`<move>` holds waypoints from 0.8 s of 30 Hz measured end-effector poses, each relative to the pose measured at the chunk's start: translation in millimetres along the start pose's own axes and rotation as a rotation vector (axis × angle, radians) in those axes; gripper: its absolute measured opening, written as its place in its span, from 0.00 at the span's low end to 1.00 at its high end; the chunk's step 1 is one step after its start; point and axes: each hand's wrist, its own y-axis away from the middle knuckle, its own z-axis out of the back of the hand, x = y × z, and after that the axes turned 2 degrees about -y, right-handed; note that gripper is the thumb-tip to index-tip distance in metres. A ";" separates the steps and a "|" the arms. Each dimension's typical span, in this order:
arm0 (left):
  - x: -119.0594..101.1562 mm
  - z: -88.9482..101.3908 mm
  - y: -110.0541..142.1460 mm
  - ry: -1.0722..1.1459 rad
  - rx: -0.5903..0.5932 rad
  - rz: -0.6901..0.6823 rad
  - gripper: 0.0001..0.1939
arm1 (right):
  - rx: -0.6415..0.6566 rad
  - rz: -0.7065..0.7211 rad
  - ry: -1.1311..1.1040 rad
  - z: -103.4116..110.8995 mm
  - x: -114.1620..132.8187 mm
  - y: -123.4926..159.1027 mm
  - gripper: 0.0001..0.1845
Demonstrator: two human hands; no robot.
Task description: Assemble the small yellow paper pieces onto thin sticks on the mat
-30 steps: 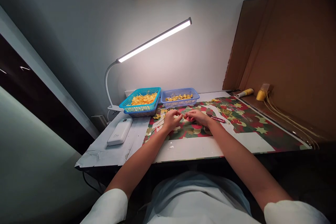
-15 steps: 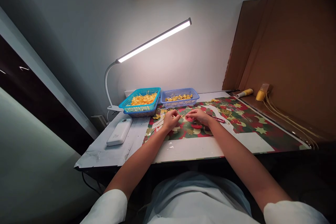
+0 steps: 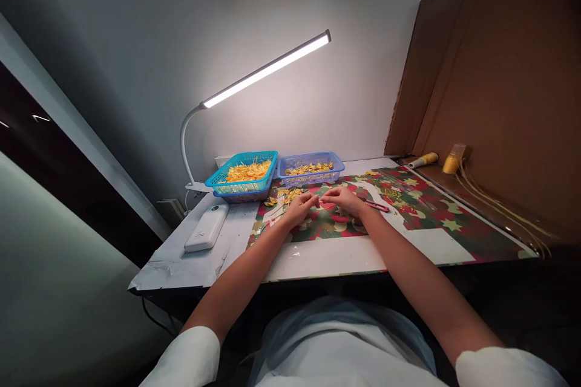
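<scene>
My left hand [image 3: 300, 208] and my right hand [image 3: 341, 198] meet fingertip to fingertip above a red and green patterned sheet [image 3: 313, 231]. Both are pinched closed; what lies between the fingers is too small to make out. Just beyond my left hand lies a loose heap of small yellow pieces [image 3: 285, 196]. A pink-handled tool [image 3: 377, 206], its kind unclear, rests on the sheet beside my right wrist. Behind the hands stand a teal basket [image 3: 213, 184] full of yellow strips [image 3: 247, 172] and a blue-violet basket [image 3: 312, 179] with yellow pieces [image 3: 311, 168].
A lit desk lamp [image 3: 267, 71] reaches over the baskets. A white power bank [image 3: 207, 227] lies at the left of the table. On the right are a cardboard panel [image 3: 494, 78], a yellow-and-white roll [image 3: 423, 161], a yellow spool [image 3: 452, 160] and loose cords [image 3: 494, 205].
My left hand has shifted slightly right, its fingers now nearly touching those of my right hand. More of the yellow heap shows behind it. My right hand has hardly moved.
</scene>
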 end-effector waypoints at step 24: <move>4.3 -4.0 2.6 0.135 -0.139 0.136 0.22 | -0.160 0.518 0.630 -12.6 8.6 11.5 0.06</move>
